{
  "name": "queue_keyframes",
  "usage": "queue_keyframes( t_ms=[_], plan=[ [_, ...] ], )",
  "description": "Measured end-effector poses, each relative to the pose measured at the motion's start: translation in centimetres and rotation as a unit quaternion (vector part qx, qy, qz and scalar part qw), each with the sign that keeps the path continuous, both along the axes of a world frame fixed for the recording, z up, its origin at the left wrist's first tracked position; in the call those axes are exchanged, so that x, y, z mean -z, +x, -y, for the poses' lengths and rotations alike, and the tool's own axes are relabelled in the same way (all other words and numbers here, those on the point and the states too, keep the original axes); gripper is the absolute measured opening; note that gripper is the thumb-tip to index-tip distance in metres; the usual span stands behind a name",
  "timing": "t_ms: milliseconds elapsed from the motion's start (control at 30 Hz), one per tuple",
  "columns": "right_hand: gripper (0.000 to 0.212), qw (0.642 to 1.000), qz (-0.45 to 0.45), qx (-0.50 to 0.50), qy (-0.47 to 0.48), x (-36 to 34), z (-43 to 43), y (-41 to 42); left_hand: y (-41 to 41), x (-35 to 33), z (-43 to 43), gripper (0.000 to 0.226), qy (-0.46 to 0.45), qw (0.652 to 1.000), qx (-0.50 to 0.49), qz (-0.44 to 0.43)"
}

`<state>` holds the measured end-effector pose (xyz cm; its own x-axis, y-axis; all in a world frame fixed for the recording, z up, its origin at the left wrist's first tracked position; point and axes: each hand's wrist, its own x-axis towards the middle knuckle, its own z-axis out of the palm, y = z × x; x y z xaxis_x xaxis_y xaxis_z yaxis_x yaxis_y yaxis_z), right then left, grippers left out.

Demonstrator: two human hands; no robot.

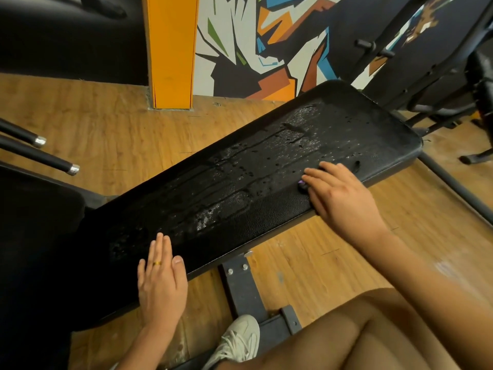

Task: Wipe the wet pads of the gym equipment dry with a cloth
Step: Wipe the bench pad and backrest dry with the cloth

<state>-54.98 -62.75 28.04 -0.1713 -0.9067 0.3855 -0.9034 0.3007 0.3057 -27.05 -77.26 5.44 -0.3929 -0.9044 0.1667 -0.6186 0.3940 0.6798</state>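
Observation:
A long black padded bench pad (pixel 240 182) runs from lower left to upper right, beaded and streaked with water along its middle. My left hand (pixel 161 279) lies flat on the pad's near left edge, fingers straight, a yellow ring on one finger. My right hand (pixel 338 193) lies on the pad's near right edge with fingers spread. A small purple and dark bit (pixel 302 185) shows under its fingertips; what it is stays unclear. No full cloth is visible.
The bench's metal frame (pixel 245 287) stands below the pad on a wooden floor (pixel 106 134). My knee (pixel 360 332) and white shoe (pixel 237 340) are at the bottom. Two black bars with chrome ends (pixel 40 153) jut in at left. An orange pillar (pixel 170 49) and another machine (pixel 440 62) stand behind.

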Motion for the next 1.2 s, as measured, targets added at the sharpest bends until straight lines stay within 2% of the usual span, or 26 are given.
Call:
queue_keyframes(
  t_ms=[200, 267, 367, 467, 534, 634, 768, 868, 1035, 1202],
  plan=[
    [0.038, 1.0, 0.0, 0.019, -0.02, -2.8, -2.2, -3.7, -0.9, -1.6, -0.3, 0.071, 0.047, 0.998, -0.013, -0.03],
    [0.036, 1.0, 0.0, 0.02, -0.02, -2.7, -2.1, -3.5, -2.6, -3.7, -0.9, 0.069, 0.052, 0.996, 0.032, -0.065],
    [0.042, 0.999, 0.005, 0.034, -0.014, -2.7, -2.2, -3.0, -6.9, -7.8, -2.4, 0.066, 0.024, 0.983, 0.15, -0.099],
    [0.04, 0.999, 0.009, 0.037, -0.008, -3.0, -2.5, -3.0, -11.9, -11.6, -3.3, 0.073, 0.017, 0.973, 0.207, -0.098],
    [0.038, 1.0, 0.006, 0.027, 0.005, -3.3, -2.8, -3.5, -14.2, -12.8, -3.5, 0.079, -0.006, 0.976, 0.21, -0.053],
    [0.035, 1.0, -0.002, 0.028, 0.001, -4.5, -3.9, -5.0, -15.2, -12.5, -3.6, 0.075, -0.068, 0.981, 0.182, 0.002],
    [0.034, 0.995, -0.007, 0.085, -0.046, -6.0, -5.2, -6.7, -15.1, -12.0, -3.5, 0.072, -0.072, 0.978, 0.194, 0.001],
    [0.033, 0.993, -0.003, 0.089, -0.077, -4.8, -4.6, -5.6, -15.0, -12.1, -3.5, 0.073, -0.068, 0.979, 0.19, 0.001],
    [0.039, 0.999, -0.02, 0.043, -0.007, -5.2, -5.7, -6.4, -15.0, -12.1, -3.5, 0.074, -0.066, 0.979, 0.191, 0.003],
    [0.044, 0.992, 0.04, 0.117, -0.024, -8.3, -5.6, -9.5, -15.0, -12.2, -3.4, 0.076, -0.055, 0.98, 0.192, -0.004]
  ],
)
